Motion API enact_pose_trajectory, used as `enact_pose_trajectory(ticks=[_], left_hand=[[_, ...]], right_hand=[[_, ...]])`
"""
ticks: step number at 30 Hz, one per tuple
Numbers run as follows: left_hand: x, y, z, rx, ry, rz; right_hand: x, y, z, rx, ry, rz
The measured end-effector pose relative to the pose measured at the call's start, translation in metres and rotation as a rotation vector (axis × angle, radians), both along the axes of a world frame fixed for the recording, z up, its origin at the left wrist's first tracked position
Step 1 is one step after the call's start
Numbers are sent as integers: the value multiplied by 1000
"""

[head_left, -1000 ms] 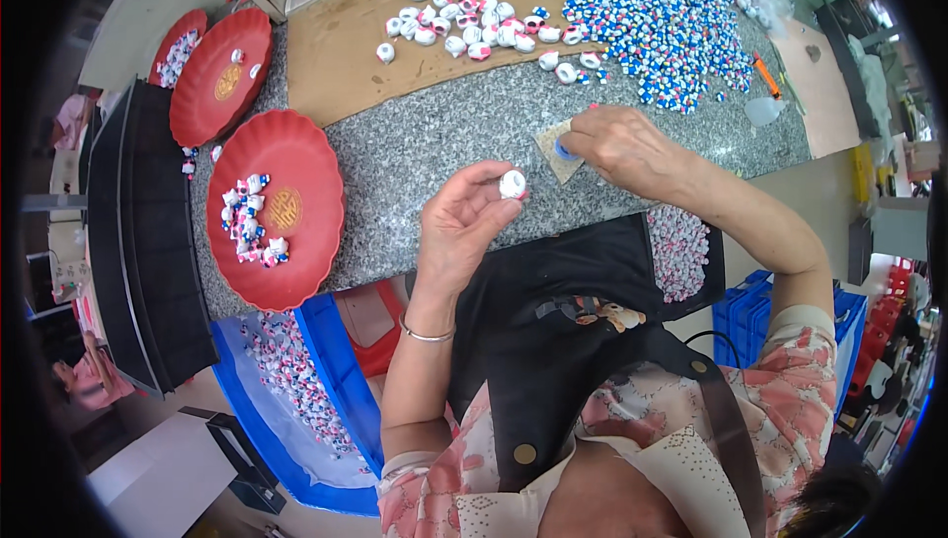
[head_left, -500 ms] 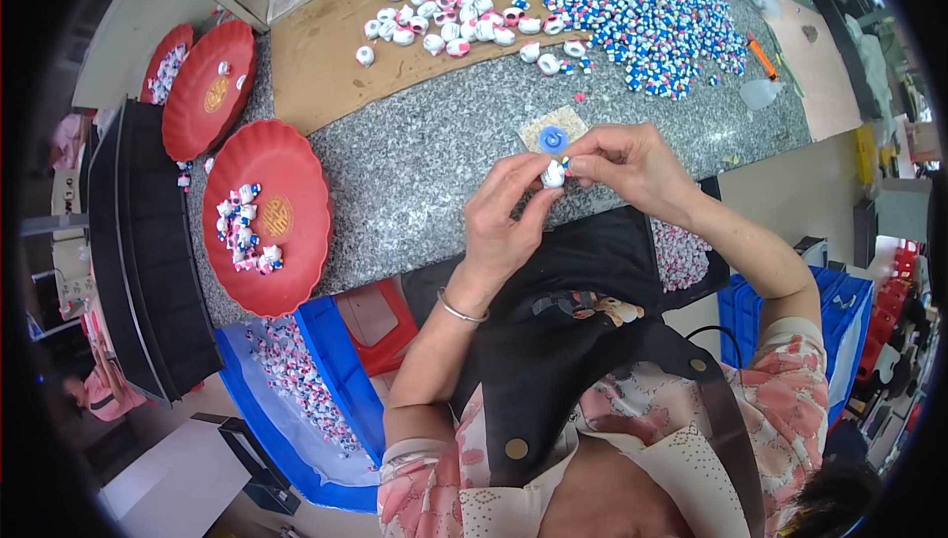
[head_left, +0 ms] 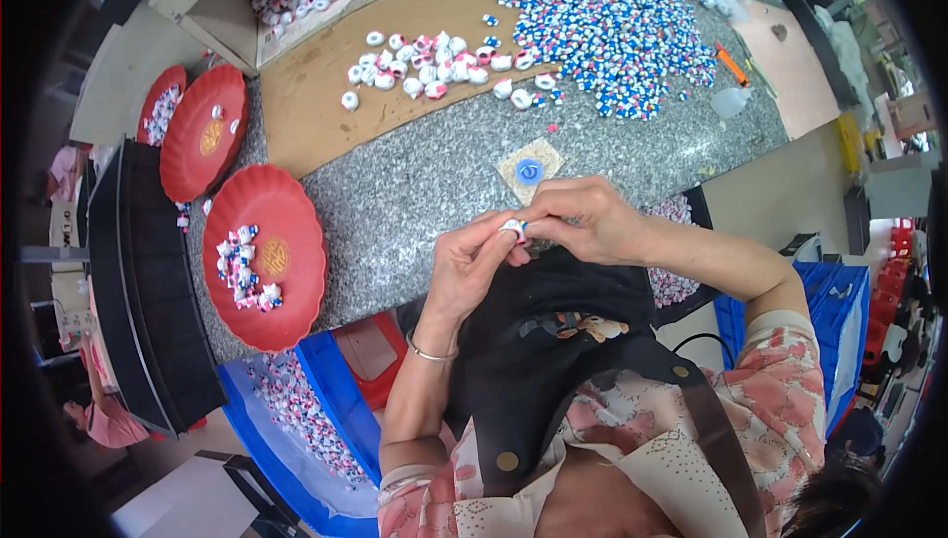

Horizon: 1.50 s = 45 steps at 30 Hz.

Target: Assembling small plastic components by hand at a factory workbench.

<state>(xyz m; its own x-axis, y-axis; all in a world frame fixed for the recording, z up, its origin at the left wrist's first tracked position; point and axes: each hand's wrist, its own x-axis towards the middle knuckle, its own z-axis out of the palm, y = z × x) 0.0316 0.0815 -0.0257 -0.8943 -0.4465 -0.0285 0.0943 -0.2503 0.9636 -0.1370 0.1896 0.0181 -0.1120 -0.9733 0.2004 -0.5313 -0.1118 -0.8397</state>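
Note:
Between both hands, close to the bench's front edge, is a small figurine with a white head and a blue-and-yellow part at its right side. The fingertips of my left hand pinch the white head. My right hand presses thumb and forefinger on the blue part; whether the two parts are fully joined is hidden by the fingers. Just beyond my hands lies a speckled tile with a round blue piece on it. Farther off are loose white toy heads and a heap of small blue-and-white bodies.
A scalloped red plate with several figurines stands at the left, with another red plate behind it. An orange cutter lies far right. Below the bench's left end is a blue crate of small parts.
Both hands have come nearer to me and slightly left with the figurine, away from the tile. My right fingers now close over the figurine's blue part. The view has shifted a little.

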Motion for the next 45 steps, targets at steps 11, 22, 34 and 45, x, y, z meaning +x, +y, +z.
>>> enact_pose_trajectory(ticks=[11, 22, 34, 45], left_hand=[[111, -92, 54, -1456, -522, 860], [-122, -79, 14, -1562, 66, 199], [-79, -70, 11, -1001, -38, 202], [14, -33, -6, 67, -90, 212]], right_hand=[[-128, 24, -24, -79, 800, -213], [-135, -1, -37, 12, 1062, -104], [-94, 40, -28, 163, 579, -205], [-72, -7, 6, 86, 459, -101]])
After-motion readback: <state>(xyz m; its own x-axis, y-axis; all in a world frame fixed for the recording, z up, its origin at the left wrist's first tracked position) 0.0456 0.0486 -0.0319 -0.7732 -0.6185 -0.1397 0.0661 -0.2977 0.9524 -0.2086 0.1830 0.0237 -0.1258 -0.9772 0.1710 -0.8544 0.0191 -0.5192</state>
